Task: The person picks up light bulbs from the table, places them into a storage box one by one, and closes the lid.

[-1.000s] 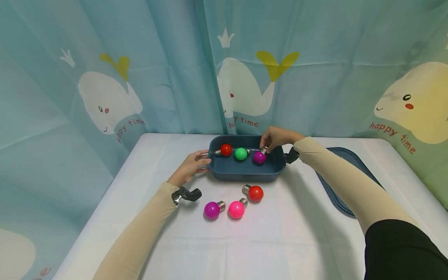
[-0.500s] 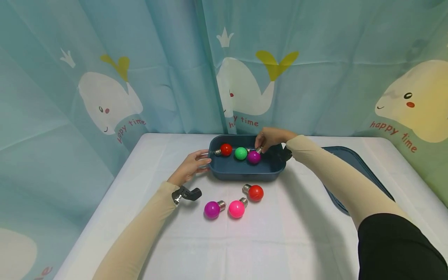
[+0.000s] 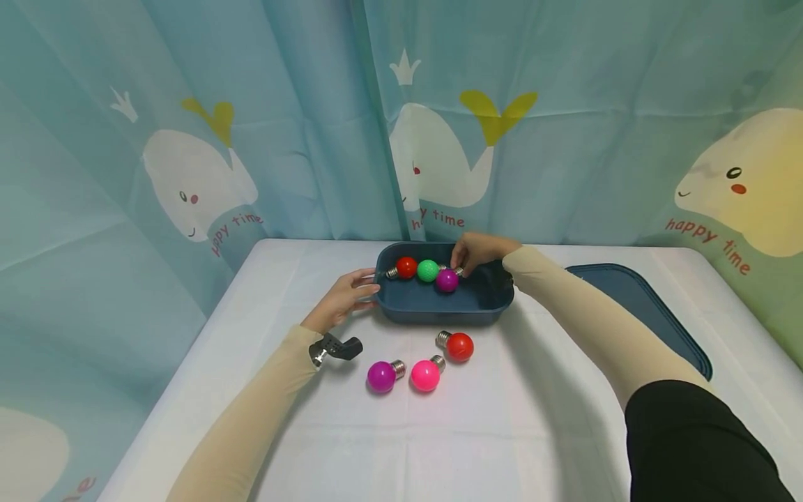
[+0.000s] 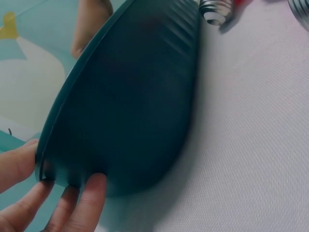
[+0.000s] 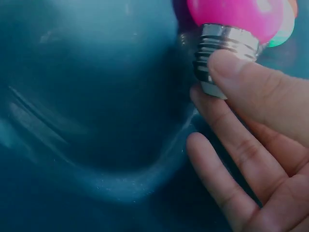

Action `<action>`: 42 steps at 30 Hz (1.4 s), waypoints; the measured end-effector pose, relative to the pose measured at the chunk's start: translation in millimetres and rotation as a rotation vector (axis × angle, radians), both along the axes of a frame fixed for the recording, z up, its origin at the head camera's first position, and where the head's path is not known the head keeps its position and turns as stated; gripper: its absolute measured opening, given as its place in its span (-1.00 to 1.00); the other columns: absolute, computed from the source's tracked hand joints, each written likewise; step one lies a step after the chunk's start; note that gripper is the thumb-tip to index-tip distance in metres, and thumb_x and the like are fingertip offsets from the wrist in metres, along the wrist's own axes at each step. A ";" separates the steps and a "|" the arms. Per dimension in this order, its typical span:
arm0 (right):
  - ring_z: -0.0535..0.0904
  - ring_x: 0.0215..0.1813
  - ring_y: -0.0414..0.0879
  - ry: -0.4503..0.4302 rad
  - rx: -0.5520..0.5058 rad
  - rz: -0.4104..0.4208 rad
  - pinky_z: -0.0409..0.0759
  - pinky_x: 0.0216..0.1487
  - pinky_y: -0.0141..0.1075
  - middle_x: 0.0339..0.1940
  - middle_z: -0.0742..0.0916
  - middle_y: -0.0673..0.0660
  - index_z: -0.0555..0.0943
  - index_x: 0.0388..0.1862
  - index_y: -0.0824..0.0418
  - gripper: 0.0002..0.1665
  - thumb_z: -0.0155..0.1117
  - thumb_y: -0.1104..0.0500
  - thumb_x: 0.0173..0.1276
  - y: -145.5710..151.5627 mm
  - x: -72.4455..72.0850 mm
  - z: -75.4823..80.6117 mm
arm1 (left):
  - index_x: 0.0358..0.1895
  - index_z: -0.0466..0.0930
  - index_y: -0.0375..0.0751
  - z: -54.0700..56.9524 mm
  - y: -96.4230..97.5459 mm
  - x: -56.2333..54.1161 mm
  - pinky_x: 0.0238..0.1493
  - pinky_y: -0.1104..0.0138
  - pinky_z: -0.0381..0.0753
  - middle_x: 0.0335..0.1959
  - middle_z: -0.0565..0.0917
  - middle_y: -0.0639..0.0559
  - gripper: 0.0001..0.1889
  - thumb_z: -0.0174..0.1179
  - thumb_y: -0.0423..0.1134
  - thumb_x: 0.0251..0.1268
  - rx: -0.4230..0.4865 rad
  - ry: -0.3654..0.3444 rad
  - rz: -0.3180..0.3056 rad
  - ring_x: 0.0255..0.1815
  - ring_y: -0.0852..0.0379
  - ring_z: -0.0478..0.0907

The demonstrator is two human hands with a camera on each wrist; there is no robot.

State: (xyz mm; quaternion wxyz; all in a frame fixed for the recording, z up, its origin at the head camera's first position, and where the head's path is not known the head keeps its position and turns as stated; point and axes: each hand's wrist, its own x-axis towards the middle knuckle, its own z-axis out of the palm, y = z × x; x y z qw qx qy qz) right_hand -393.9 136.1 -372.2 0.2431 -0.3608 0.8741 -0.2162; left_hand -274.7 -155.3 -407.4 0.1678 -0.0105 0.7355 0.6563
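Observation:
In the head view, my right hand [image 3: 479, 252] reaches into the dark blue bin [image 3: 439, 315] and holds a purple light bulb [image 3: 447, 281] by its metal screw base. Close up in the right wrist view, the thumb [image 5: 229, 65] lies on the threads and a finger is behind the base. Left of that bulb, a green bulb [image 3: 428, 270] and a red bulb [image 3: 406, 268] lie in the bin. My left hand [image 3: 339, 298] touches the bin's left end, its fairly straight fingers [image 4: 89, 200] against the outer wall and one digit at the rim.
On the white table [image 3: 351, 453], in front of the bin, lie a second purple bulb [image 3: 380, 377], a pink bulb [image 3: 425, 376] and another red bulb [image 3: 460, 347]. A flat dark blue lid [image 3: 633, 300] is at the right, partly behind my right arm. A printed curtain [image 3: 314, 139] hangs behind.
My right hand has moved left inside the bin with the purple bulb, which is now close beside the green one. The green bulb has shifted slightly. My left hand has stayed in place.

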 end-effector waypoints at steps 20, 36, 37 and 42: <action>0.66 -0.05 0.17 -0.055 -0.010 -0.055 0.67 0.01 -0.15 -0.13 0.70 0.42 0.57 -0.10 0.54 -0.63 0.33 0.50 0.06 9.6 9.2 9.5 | 0.43 0.09 -0.28 0.6 1.9 0.6 0.27 0.02 0.45 0.40 0.24 -0.29 -0.41 0.03 -0.37 0.38 0.002 -0.006 0.011 0.34 -0.21 0.32; 0.56 0.12 0.30 -0.090 -0.032 -0.067 0.64 0.06 -0.09 0.14 0.55 0.50 0.37 0.24 0.51 -0.31 0.34 0.46 0.09 35.6 16.9 40.6 | 0.45 0.06 -0.27 1.2 -1.1 1.2 0.29 0.02 0.43 0.42 0.20 -0.28 -0.40 0.01 -0.39 0.39 0.017 -0.008 0.001 0.35 -0.21 0.30; 0.55 0.13 0.30 -0.082 -0.030 -0.067 0.64 0.07 -0.08 0.15 0.55 0.49 0.36 0.25 0.50 -0.30 0.34 0.45 0.10 37.7 18.1 42.7 | 0.45 0.06 -0.26 1.3 -1.3 1.4 0.30 0.02 0.42 0.43 0.20 -0.27 -0.40 0.01 -0.39 0.39 0.022 -0.009 0.000 0.36 -0.21 0.29; 0.53 0.16 0.30 -0.063 -0.038 -0.080 0.63 0.08 -0.06 0.18 0.53 0.49 0.33 0.29 0.47 -0.27 0.34 0.44 0.12 48.3 26.8 53.3 | 0.45 0.05 -0.27 0.7 -1.4 1.7 0.32 0.02 0.39 0.43 0.19 -0.26 -0.39 0.02 -0.39 0.38 0.033 -0.009 -0.008 0.37 -0.20 0.28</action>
